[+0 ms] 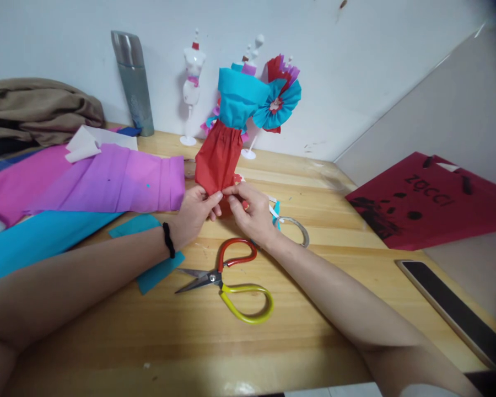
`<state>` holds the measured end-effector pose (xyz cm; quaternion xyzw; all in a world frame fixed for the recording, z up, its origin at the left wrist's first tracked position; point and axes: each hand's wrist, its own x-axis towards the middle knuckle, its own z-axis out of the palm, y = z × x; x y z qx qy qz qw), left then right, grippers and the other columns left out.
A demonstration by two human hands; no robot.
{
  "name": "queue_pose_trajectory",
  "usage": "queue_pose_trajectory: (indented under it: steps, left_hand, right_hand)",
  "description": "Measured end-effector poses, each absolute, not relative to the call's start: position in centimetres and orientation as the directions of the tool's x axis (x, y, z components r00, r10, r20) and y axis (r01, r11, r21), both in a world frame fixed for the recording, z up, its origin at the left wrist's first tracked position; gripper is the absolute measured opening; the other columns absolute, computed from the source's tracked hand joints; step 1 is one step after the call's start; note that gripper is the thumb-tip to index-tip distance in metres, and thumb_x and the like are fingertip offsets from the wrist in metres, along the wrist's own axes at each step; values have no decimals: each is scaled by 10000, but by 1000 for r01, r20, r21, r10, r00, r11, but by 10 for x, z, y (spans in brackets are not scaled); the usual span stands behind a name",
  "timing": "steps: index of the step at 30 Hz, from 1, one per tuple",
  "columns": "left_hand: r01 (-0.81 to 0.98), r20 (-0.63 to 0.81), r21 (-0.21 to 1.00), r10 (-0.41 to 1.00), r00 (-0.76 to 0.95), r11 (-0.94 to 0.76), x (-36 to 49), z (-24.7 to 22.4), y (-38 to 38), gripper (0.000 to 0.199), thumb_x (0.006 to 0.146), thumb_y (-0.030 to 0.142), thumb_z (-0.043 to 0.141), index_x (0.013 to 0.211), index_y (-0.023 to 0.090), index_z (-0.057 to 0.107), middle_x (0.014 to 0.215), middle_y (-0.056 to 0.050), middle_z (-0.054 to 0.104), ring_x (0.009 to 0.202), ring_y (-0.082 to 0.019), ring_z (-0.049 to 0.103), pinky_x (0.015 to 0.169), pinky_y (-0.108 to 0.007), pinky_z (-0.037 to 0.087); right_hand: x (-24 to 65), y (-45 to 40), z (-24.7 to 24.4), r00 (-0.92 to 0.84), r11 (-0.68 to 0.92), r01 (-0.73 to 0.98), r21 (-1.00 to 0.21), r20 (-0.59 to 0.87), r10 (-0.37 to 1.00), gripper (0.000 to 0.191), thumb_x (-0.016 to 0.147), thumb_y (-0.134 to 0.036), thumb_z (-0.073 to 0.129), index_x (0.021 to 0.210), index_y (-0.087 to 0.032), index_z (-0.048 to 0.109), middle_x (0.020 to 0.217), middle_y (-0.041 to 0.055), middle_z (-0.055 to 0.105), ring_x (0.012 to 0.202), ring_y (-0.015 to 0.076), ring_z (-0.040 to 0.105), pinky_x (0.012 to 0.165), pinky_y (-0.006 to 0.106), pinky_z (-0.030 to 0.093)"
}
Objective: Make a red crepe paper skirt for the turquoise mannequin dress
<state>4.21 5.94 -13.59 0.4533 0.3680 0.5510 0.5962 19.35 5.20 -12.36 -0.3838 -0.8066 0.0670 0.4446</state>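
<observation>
A small white mannequin (254,52) stands dressed in a turquoise crepe paper top (240,99) and a gathered red crepe paper skirt (219,157). My left hand (196,215), with a black band at the wrist, pinches the skirt's lower edge between thumb and fingers. Close beside it, my right hand (250,209) pinches the same edge. The fingertips of both hands almost meet there. Just in front of them, scissors (213,277) with one red and one yellow handle lie with their blades apart. A turquoise paper piece (159,273) lies partly under my left wrist.
Purple-pink crepe paper (119,176) and a turquoise sheet (58,237) lie left. Behind stand a bottle (134,82), a bare mannequin (193,82) and a mannequin with a turquoise paper rosette (279,105). A tape roll (306,234), red bag (421,204) and phone (450,309) are right.
</observation>
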Motion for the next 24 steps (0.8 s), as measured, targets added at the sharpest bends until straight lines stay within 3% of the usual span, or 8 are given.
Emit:
queue_pose_trajectory:
  steps: [6, 14, 24]
  left_hand:
    - [-324, 80, 945, 989, 126, -35, 42, -134, 58, 216, 806, 177, 740, 644, 148, 599, 467, 26, 577, 385, -60, 481, 399, -173, 353]
    - [-319, 87, 947, 987, 134, -40, 43, -134, 57, 122, 681, 117, 717, 645, 150, 605, 511, 35, 584, 414, -55, 473, 411, -183, 348]
    - [-320, 50, 947, 993, 104, -14, 43, -136, 59, 167, 699, 172, 759, 622, 151, 612, 470, 34, 567, 401, -57, 471, 406, -186, 320]
  right_hand:
    - [194, 52, -125, -303, 693, 553, -462, 663, 685, 208, 915, -144, 485, 951, -184, 687, 805, 51, 694, 748, 180, 650, 724, 323, 513]
    - [193, 52, -129, -284, 677, 551, -488, 653, 702, 229, 914, -162, 494, 998, -200, 703, 841, 56, 719, 786, 198, 678, 745, 344, 540]
    - [194, 53, -131, -208, 642, 478, -599, 633, 745, 193, 907, -202, 510, 939, -211, 700, 835, 39, 728, 740, 176, 654, 703, 330, 522]
